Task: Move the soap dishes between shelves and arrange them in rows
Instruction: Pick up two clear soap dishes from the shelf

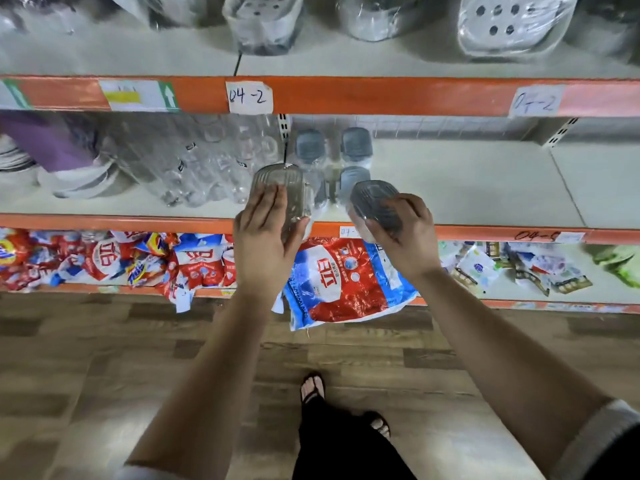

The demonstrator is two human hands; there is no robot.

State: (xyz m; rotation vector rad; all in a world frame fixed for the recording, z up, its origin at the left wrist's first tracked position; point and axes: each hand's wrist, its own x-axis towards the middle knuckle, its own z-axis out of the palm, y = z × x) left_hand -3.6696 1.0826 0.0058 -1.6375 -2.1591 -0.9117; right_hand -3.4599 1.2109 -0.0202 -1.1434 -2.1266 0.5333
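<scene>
My left hand [265,237] grips a clear ribbed soap dish [277,183] at the front edge of the middle shelf [467,188]. My right hand [403,233] holds a grey-topped soap dish in plastic wrap [372,202], tilted, just over that edge. Behind them three grey soap dishes [310,145] [356,142] [353,178] stand in rows on the shelf. On the upper shelf [138,60], wrapped white soap dishes with holes [509,22] [263,19] stand upright.
Clear plastic bottles [207,164] lie left of the dishes, beside white and purple items [55,150]. Orange shelf beams carry paper labels [248,97]. Detergent bags [339,278] fill the bottom shelf, one hanging over the wooden floor [138,358]. My feet [313,386] are below.
</scene>
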